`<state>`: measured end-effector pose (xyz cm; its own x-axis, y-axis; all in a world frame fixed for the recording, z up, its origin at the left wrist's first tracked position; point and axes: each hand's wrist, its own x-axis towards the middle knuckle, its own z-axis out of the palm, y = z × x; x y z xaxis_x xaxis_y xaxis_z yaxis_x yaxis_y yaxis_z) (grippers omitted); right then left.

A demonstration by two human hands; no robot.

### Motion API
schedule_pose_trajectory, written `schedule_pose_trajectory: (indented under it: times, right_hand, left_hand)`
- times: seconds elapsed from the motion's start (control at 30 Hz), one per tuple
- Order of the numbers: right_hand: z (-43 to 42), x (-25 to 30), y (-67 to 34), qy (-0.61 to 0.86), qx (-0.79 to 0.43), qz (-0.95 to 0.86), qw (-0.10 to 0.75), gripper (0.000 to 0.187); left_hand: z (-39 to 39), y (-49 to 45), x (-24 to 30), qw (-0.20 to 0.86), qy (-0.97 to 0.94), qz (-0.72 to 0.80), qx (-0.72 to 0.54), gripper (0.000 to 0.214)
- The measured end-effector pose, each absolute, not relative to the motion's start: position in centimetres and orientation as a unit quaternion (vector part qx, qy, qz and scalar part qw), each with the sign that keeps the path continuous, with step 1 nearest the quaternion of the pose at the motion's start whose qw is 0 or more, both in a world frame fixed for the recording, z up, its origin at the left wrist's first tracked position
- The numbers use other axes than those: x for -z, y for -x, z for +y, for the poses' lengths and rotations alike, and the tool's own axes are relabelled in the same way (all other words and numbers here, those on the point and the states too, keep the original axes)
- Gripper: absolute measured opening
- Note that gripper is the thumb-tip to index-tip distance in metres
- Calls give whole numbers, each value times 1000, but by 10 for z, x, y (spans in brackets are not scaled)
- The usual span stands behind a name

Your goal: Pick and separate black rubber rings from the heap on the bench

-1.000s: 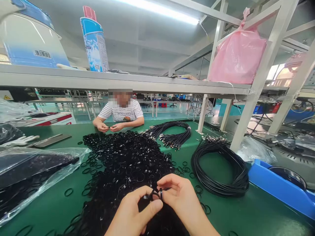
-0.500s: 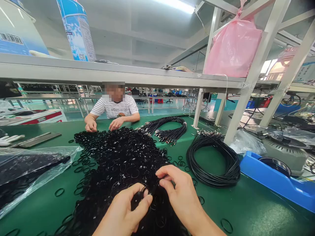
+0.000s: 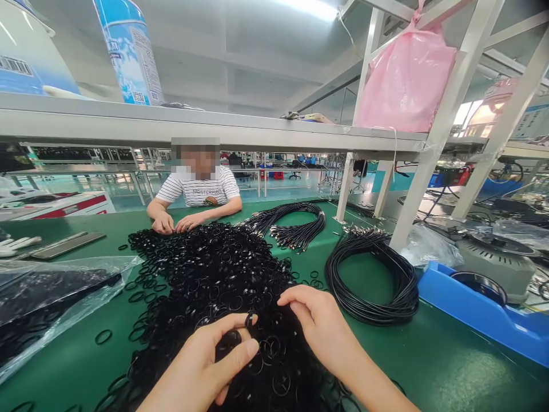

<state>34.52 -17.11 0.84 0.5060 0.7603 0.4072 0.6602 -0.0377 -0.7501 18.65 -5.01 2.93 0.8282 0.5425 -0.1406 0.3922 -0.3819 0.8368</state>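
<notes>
A big heap of black rubber rings (image 3: pixel 214 274) covers the middle of the green table (image 3: pixel 429 366). My left hand (image 3: pixel 201 366) is closed over the near part of the heap, pinching a small black ring (image 3: pixel 249 320) between thumb and fingertips. My right hand (image 3: pixel 321 326) hovers just to the right, fingers curled and pinched at the heap's edge; what they hold is hidden. The two hands are a little apart.
A person in a striped shirt (image 3: pixel 201 191) sits across the table, hands in the rings. Coiled black cables (image 3: pixel 377 286) and a cable bundle (image 3: pixel 295 226) lie right of the heap. A blue tray (image 3: pixel 484 312) is at right, a plastic bag of rings (image 3: pixel 47 300) at left. A shelf (image 3: pixel 193 131) runs overhead.
My hands have drawn apart; one second ago both pinched the same ring together. The left hand now keeps a ring alone, and the right has shifted right. The view tilted slightly downward.
</notes>
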Motion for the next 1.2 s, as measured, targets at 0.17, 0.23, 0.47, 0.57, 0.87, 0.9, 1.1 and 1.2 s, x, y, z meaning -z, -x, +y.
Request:
schedule_pose_trajectory:
  times: [0.17, 0.23, 0.47, 0.57, 0.87, 0.9, 1.1, 1.2]
  right_hand:
    - [-172, -13, -337, 703, -47, -498, 505, 30]
    - [-173, -16, -328, 688, -92, -502, 516, 21]
    - [-172, -19, -313, 683, -137, -507, 508, 22]
    - [-171, -17, -316, 689, -111, -501, 512, 23]
    - [-170, -12, -330, 710, -30, -522, 472, 19]
    - [-170, -12, -331, 724, -31, -523, 449, 16]
    - [-174, -19, -314, 689, -70, -549, 467, 14]
    - [-174, -21, -300, 679, -125, -552, 468, 24]
  left_hand:
    - [-50, -185, -28, 586, -754, 282, -94, 42]
    - [-54, -186, -29, 619, -734, 266, -81, 33]
    - [-59, -191, -26, 630, -732, 236, -111, 29]
    - [-56, -193, -23, 632, -722, 244, -139, 27]
    - [-53, -192, -28, 622, -711, 291, -149, 44]
    - [-53, -192, -28, 630, -700, 303, -147, 48]
    - [-67, -189, -39, 689, -646, 317, -88, 58]
    - [-78, -188, -42, 694, -621, 359, -56, 57]
